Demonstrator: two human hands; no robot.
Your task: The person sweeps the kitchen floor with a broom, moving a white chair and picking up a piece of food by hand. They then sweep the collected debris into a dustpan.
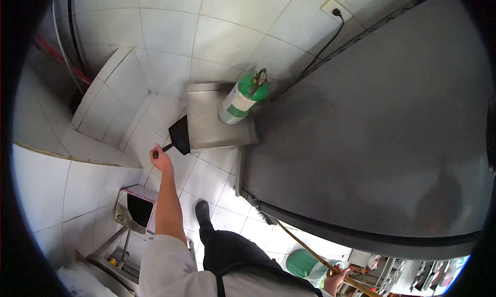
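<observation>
Hands both grip: left hand (161, 160) clasps the light, stiff black plastic dustpan's (180, 135) handle beside the green gas cylinder (242, 99), right hand (335, 279) a wooden broomstick (310, 250).

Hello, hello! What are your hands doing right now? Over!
Left hand gripping black dustpan, low by the tiled floor. Right hand on broom handle. Green cylinder on steel platform just ahead.

Black dustpan (180, 135): flat, tilted, held low over tiled floor, blade edge by steel platform. Broom (310, 250): long wooden handle slanting near right, bristles probably under fridge.
</observation>
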